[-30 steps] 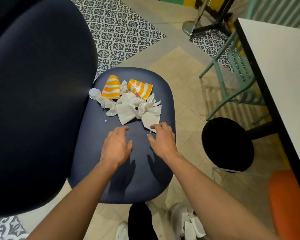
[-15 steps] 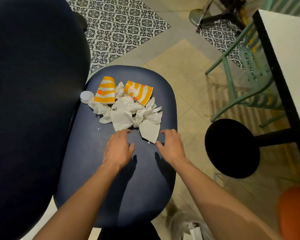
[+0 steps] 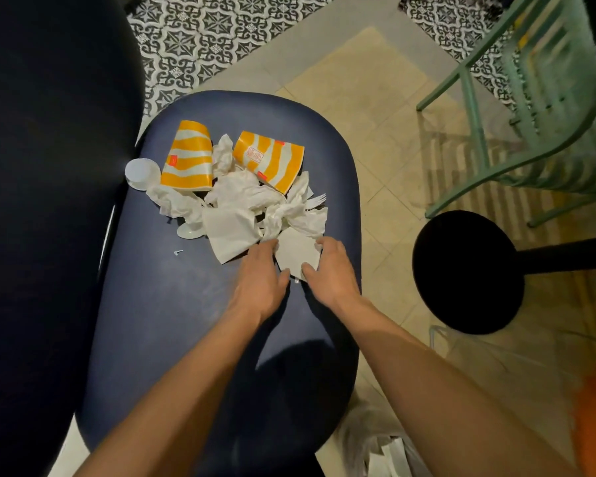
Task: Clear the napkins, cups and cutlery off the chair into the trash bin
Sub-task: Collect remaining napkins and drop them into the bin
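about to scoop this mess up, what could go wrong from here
The left hand and right hand flank only the nearest flat white napkin; the crumpled white napkins behind may scatter. The white plastic fork near the edge of the dark blue chair seat could slide off. The tipped orange-striped paper cup may roll.

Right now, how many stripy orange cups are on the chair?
2. The left cup sits beside the small white round piece; the right cup lies just right of it, beyond the napkins. Another could hide under the napkins.
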Action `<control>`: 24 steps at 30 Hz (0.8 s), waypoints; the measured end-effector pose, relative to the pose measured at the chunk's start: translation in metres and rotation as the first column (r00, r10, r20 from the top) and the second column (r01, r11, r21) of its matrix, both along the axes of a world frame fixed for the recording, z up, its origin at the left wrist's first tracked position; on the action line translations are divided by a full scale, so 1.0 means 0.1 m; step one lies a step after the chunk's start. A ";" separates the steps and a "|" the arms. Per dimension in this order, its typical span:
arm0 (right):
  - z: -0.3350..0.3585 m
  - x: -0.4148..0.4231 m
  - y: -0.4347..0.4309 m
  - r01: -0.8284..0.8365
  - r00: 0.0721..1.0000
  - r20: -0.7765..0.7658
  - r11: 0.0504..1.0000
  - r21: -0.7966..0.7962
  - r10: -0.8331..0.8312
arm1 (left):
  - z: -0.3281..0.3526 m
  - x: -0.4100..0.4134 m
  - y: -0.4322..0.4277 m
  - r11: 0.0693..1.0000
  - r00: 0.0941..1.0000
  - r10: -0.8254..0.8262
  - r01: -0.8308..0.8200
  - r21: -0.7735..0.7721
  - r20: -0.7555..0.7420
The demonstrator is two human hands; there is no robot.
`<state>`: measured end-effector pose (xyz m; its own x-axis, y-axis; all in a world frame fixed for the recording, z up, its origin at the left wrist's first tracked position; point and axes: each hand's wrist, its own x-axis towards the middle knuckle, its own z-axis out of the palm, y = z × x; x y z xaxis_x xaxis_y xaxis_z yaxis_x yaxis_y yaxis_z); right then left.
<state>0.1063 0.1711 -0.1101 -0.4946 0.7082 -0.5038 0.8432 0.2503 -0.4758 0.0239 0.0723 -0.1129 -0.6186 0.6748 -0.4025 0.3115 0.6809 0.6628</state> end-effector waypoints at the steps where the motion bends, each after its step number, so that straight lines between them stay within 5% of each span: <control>1: -0.03 -0.01 -0.01 0.026 0.999 -0.020 1.000 -0.017 -0.027 | -0.04 -0.01 0.02 1.000 1.000 -0.004 0.004 0.008 0.003; 24: -0.24 0.25 -0.19 0.057 0.960 -0.271 0.997 -0.055 -0.070 | -0.18 0.10 0.08 0.967 0.969 0.207 -0.224 0.122 0.136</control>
